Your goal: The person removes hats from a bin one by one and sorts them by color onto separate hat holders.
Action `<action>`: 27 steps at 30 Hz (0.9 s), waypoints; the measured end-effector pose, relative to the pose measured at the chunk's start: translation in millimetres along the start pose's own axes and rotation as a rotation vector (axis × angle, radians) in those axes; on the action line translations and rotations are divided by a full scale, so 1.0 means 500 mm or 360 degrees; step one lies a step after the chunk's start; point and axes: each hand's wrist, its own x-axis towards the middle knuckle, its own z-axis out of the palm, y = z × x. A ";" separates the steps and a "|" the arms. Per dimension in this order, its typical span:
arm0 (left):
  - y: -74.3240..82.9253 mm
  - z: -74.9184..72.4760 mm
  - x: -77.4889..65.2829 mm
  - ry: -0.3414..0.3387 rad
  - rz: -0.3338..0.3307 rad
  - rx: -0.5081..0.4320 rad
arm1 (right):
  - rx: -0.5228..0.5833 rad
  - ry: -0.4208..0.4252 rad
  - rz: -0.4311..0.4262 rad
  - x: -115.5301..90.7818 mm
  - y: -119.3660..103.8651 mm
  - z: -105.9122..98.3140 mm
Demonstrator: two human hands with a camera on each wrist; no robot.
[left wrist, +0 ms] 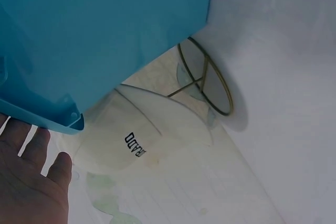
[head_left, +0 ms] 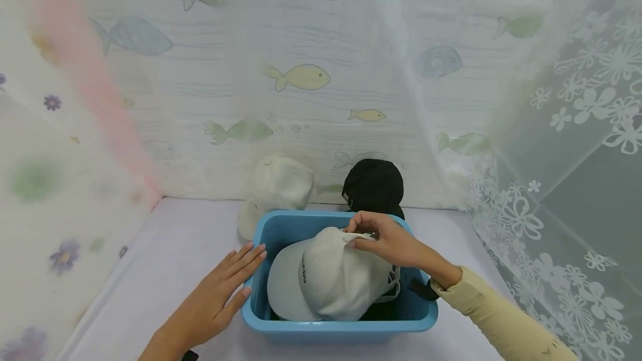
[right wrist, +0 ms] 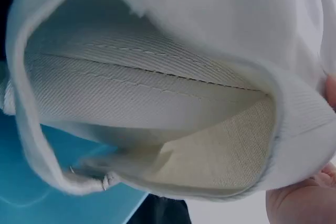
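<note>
A white baseball cap [head_left: 333, 280] lies in a light blue plastic bin [head_left: 341, 326], brim toward the left, dark lettering on its front. My right hand [head_left: 388, 243] pinches the cap's upper edge between thumb and fingers. In the right wrist view the inside of the cap [right wrist: 142, 98] gapes wide, its back strap at the lower left and fingertips at the right edge. My left hand [head_left: 215, 293] has its fingers extended, touching the bin's left rim; the left wrist view shows these fingers against the rim from outside.
Behind the bin stand another white cap [head_left: 283, 183] at left and a black cap [head_left: 373, 185] at right. Beside that white cap, the left wrist view shows a thin metal ring stand [left wrist: 227, 95]. Sheer printed curtains [head_left: 311, 32] surround the white-covered surface [head_left: 185, 233].
</note>
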 end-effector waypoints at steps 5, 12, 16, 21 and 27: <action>0.001 0.002 0.002 0.0004 -0.0011 -0.0014 | -0.0154 -0.0113 0.0038 0.012 0.000 0.013; 0.002 0.001 -0.002 0.0031 0.0008 -0.0014 | -0.0248 -0.0279 -0.0085 0.023 -0.001 0.029; 0.002 -0.001 0.001 0.0040 0.0005 -0.0012 | -0.0182 -0.0271 -0.0183 0.030 0.000 0.030; 0.003 0.000 0.001 0.0029 -0.0032 -0.0032 | -0.0123 -0.0226 -0.0197 0.033 0.000 0.027; 0.009 0.002 -0.003 0.0044 -0.0021 -0.0036 | 0.0016 -0.0166 -0.0193 0.026 -0.006 0.013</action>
